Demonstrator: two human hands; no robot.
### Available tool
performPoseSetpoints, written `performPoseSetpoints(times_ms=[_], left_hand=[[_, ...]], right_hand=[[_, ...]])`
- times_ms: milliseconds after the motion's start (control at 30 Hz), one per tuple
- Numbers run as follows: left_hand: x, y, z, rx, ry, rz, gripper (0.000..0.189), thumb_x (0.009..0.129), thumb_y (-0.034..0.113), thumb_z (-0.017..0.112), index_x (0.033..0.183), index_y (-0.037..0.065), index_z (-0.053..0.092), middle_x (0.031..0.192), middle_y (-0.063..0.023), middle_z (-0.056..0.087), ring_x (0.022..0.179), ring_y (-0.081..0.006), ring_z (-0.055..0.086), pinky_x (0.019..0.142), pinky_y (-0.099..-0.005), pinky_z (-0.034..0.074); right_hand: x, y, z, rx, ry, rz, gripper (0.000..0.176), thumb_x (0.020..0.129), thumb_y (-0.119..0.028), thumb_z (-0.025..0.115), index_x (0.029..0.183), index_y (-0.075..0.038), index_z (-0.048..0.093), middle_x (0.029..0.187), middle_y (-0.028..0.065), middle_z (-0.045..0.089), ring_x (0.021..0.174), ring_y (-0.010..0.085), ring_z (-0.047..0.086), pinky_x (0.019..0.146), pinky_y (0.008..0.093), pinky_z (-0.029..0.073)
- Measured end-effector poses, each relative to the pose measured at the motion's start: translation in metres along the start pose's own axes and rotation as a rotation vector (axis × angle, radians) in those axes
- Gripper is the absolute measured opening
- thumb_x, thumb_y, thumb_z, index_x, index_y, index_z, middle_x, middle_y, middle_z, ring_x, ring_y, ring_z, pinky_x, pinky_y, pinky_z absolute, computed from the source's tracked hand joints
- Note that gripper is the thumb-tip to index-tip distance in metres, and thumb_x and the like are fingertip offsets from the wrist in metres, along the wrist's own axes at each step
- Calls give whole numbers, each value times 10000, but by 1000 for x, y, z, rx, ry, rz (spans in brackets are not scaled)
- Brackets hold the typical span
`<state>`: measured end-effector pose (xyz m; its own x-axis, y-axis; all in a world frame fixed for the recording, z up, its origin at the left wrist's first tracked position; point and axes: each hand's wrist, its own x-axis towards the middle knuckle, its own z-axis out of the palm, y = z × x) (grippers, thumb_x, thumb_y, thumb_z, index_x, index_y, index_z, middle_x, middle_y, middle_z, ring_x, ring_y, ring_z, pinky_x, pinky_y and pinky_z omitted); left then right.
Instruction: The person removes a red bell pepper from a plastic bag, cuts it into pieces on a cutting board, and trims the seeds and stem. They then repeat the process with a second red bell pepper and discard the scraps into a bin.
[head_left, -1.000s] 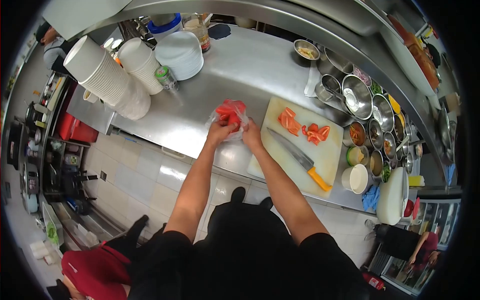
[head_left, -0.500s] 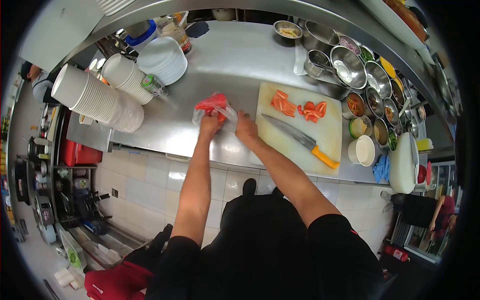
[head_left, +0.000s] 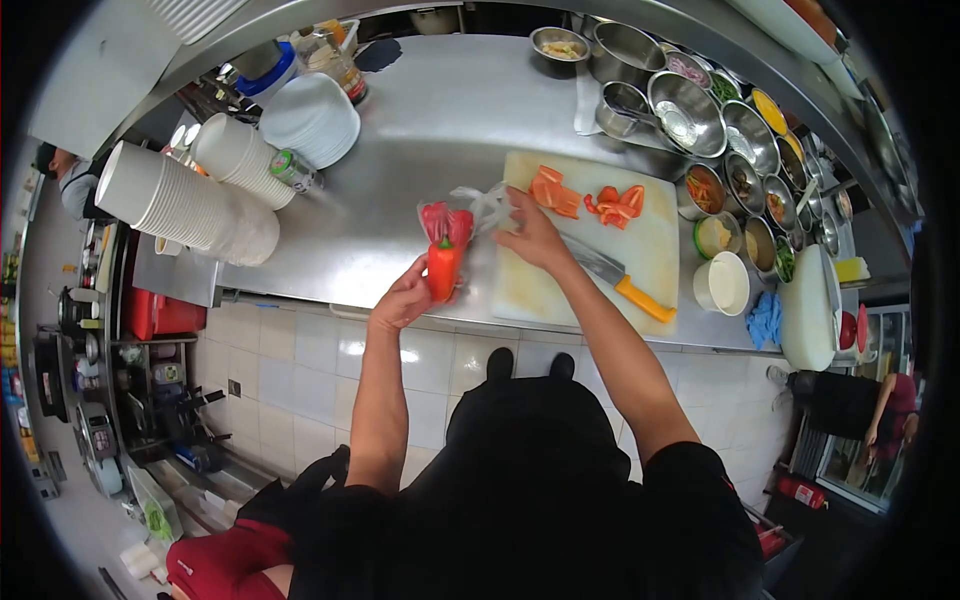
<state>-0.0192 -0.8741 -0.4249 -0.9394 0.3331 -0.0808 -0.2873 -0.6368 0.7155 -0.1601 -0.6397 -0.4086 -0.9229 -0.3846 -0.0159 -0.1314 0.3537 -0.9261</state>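
My left hand [head_left: 403,296] holds a whole red pepper [head_left: 443,270] with a green stem, upright over the counter's front edge. Just behind the pepper is a clear plastic bag [head_left: 484,208] with something red [head_left: 445,221] in it. My right hand [head_left: 533,232] is beside the bag's loose end, fingers spread, above the left side of the white cutting board [head_left: 640,270]. On the board lie cut red pepper pieces [head_left: 554,192] and more pieces [head_left: 616,205]. A knife with a yellow handle [head_left: 645,299] rests there too, its blade partly hidden by my right arm.
Stacked white bowls [head_left: 180,205] and white plates [head_left: 312,120] stand at the left. Metal bowls [head_left: 686,113] of ingredients line the right, near a blue cloth [head_left: 765,320]. A co-worker in red [head_left: 230,560] is at the lower left; another person [head_left: 885,415] stands at far right.
The red pepper now shows outside the bag in my left hand. My right hand has moved right, over the board, and its fingers have spread. The view has shifted slightly.
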Motion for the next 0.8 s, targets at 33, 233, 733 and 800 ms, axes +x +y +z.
performPoseSetpoints(times_ms=[33, 233, 733, 800], left_hand=[[14, -13, 0, 70, 125, -20, 794, 841, 351, 759, 1474, 103, 351, 1307, -108, 562, 1113, -270, 584, 906, -423, 482], [79, -43, 74, 181, -3, -29, 685, 871, 403, 713, 1402, 65, 444, 1217, -116, 603, 1006, -237, 622, 842, -361, 498], [138, -124, 172, 482, 169, -182, 534, 866, 350, 743, 1269, 47, 568, 1073, -60, 584, 773, -172, 586, 701, -281, 477], [151, -143, 182, 776, 254, -144, 557, 820, 322, 784, 1256, 28, 599, 1060, -84, 600, 860, -214, 609, 798, -319, 505]], right_hand=[[-22, 4, -20, -62, 90, -105, 546, 768, -136, 708, 1269, -13, 529, 1288, 202, 552, 1131, 308, 597, 924, 432, 497], [-139, 68, -133, -868, 217, 53, 619, 709, -196, 802, 1236, -37, 519, 1044, 181, 550, 1003, 364, 562, 832, 453, 478], [-295, 88, -240, -311, -119, 411, 320, 868, -168, 578, 1146, -23, 512, 904, 254, 649, 842, 438, 634, 744, 516, 507], [-306, 105, -236, -428, -45, 408, 278, 884, -183, 572, 1090, -5, 516, 879, 242, 653, 816, 438, 643, 725, 521, 518]])
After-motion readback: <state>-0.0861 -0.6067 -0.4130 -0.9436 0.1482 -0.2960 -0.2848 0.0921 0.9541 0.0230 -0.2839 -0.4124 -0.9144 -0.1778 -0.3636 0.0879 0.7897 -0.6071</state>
